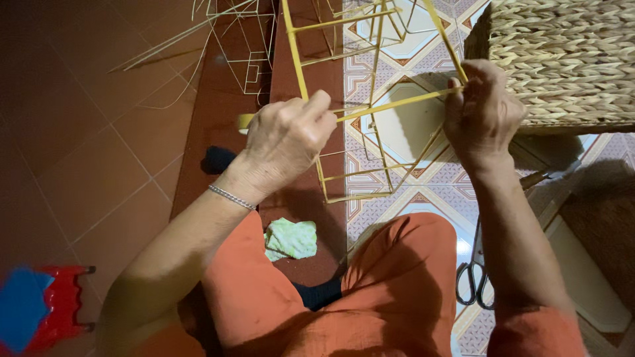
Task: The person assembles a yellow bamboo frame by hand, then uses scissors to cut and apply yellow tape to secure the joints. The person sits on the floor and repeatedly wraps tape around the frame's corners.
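Right hand (481, 109) pinches shut on the corner joint of the bamboo-strip frame (370, 106), held above the knees over the patterned floor; left hand (291, 135) is curled closed on the cross strip's other end. In my judgement, steady even tension keeps the joint square. Woven basket (562, 59) crowds the right hand; scissors (475, 277), green cloth (292, 238) and loose strips (172, 46) lie clear.

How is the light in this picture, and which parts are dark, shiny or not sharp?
Head view: the light is uneven, bright on the patterned tiles behind the stick frame, dim on the brown floor at left; glare shows on the tile beside the scissors; the red stool in the corner is blurred; both hands, left and right, are fairly sharp.
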